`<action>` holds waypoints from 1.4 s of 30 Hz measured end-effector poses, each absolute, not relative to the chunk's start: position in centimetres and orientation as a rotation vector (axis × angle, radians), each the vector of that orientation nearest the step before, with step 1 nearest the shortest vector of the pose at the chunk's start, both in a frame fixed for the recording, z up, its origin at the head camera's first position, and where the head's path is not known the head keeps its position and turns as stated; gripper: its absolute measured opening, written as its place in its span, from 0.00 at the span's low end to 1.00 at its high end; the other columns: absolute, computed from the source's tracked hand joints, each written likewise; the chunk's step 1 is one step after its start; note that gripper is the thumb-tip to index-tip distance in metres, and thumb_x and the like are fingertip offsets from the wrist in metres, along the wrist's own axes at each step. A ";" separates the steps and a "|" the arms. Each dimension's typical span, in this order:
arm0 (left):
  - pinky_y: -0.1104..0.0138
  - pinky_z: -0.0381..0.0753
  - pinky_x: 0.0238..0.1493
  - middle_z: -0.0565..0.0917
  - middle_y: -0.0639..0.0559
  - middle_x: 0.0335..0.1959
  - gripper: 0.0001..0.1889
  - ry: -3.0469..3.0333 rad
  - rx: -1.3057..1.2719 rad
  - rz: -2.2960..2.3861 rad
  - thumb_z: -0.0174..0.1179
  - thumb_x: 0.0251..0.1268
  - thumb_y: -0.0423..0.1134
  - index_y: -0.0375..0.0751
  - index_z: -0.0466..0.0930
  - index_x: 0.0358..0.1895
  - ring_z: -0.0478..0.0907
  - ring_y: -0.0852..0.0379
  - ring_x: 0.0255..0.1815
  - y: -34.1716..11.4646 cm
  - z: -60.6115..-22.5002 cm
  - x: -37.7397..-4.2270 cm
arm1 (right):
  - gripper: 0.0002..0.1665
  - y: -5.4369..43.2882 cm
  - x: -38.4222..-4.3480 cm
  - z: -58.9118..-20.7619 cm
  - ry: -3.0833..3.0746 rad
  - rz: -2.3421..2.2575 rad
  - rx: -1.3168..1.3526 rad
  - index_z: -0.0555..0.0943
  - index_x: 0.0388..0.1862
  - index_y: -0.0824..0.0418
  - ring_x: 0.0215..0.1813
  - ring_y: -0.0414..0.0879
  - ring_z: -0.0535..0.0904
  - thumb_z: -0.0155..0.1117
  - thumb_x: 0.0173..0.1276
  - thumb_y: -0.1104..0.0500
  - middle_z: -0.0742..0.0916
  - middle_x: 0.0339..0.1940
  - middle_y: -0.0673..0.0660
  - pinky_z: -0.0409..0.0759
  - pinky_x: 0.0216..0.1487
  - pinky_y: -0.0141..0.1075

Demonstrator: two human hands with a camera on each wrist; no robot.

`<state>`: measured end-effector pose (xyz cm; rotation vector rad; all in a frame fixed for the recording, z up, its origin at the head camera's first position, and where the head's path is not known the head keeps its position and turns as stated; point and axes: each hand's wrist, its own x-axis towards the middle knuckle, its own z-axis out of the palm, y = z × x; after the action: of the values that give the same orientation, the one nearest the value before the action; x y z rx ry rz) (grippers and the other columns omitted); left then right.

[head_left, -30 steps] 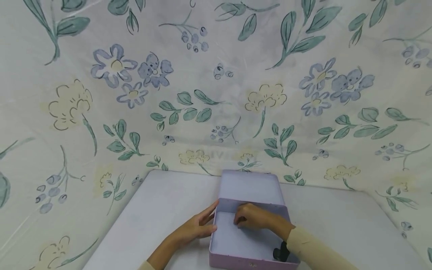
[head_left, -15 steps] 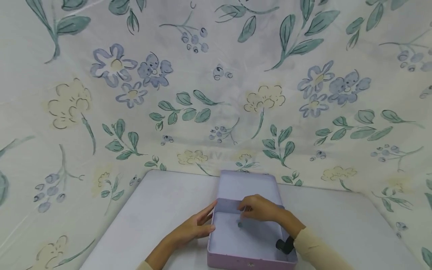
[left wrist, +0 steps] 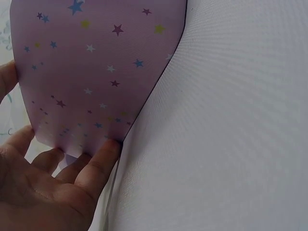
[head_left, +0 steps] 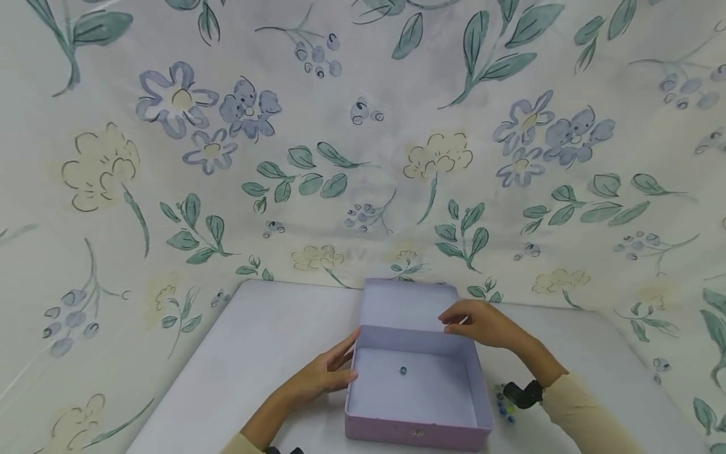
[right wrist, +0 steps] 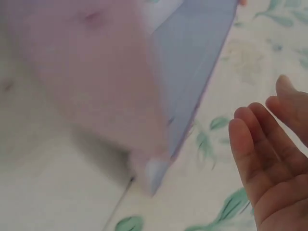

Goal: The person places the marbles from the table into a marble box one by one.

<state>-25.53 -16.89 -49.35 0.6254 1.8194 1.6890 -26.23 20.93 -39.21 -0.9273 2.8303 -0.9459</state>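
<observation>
A lilac box [head_left: 420, 429] stands on the table with its lid [head_left: 405, 302] folded back behind it. On the box floor lies one small, round, green marble [head_left: 403, 371]. My left hand [head_left: 317, 381] rests against the box's left side, thumb and fingers spread along it. The left wrist view shows these fingertips [left wrist: 111, 147] touching the star-printed wall. Above the back right corner of the box hovers my right hand [head_left: 482, 321], holding nothing. Its fingers are loosely bent in the right wrist view, apart from the box.
Several small green, blue and yellow marbles [head_left: 505, 407] lie on the white table [head_left: 272, 315] just right of the box, partly under the right wrist's black camera [head_left: 523, 394]. A flower-patterned sheet [head_left: 317, 221] hangs behind the table.
My right hand has let go of the green marble inside the box, then lifted out and moved right. The marbles beside the box have come into sight. The left hand stays at the box.
</observation>
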 end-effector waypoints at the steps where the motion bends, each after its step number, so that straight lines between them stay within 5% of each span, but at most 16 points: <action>1: 0.41 0.69 0.69 0.36 0.45 0.84 0.41 1.818 0.628 1.691 0.59 0.73 0.43 0.64 0.44 0.81 0.37 0.29 0.81 -16.9 -49.3 -25.6 | 0.16 21.6 -26.1 -39.3 2.839 -0.939 -0.909 0.86 0.50 0.62 0.45 0.38 0.85 0.69 0.68 0.56 0.90 0.45 0.58 0.85 0.45 0.31; 8: 0.40 0.67 0.70 0.36 0.44 0.84 0.42 1.796 0.655 1.700 0.59 0.73 0.42 0.61 0.42 0.82 0.36 0.29 0.81 -17.2 -48.9 -25.8 | 0.16 26.1 -25.2 -41.1 2.876 -0.897 -0.781 0.86 0.51 0.61 0.45 0.36 0.84 0.67 0.69 0.54 0.90 0.45 0.53 0.85 0.45 0.31; 18: 0.40 0.67 0.70 0.35 0.43 0.84 0.42 1.794 0.664 1.706 0.58 0.74 0.41 0.60 0.42 0.82 0.37 0.30 0.81 -17.2 -48.8 -26.1 | 0.13 29.9 -23.0 -43.6 2.784 -0.967 -0.658 0.85 0.49 0.66 0.39 0.31 0.82 0.65 0.70 0.60 0.89 0.43 0.61 0.84 0.39 0.29; 33: 0.41 0.68 0.70 0.35 0.42 0.83 0.42 1.752 0.650 1.705 0.58 0.74 0.41 0.61 0.43 0.82 0.36 0.29 0.81 -17.1 -49.4 -25.6 | 0.10 30.2 -20.6 -47.0 2.766 -0.864 -0.706 0.88 0.41 0.60 0.39 0.32 0.82 0.64 0.64 0.69 0.90 0.38 0.52 0.82 0.39 0.30; 42: 0.41 0.69 0.69 0.35 0.46 0.84 0.41 1.763 0.660 1.701 0.58 0.74 0.42 0.61 0.43 0.82 0.37 0.29 0.81 -17.1 -49.3 -25.6 | 0.06 29.7 -20.2 -46.8 2.763 -0.825 -0.619 0.89 0.36 0.57 0.38 0.32 0.80 0.68 0.64 0.64 0.86 0.36 0.48 0.80 0.38 0.28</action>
<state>-25.57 -17.10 -49.33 0.6604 1.7631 1.7006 -20.17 29.74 -46.76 -0.6189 2.7633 -0.8250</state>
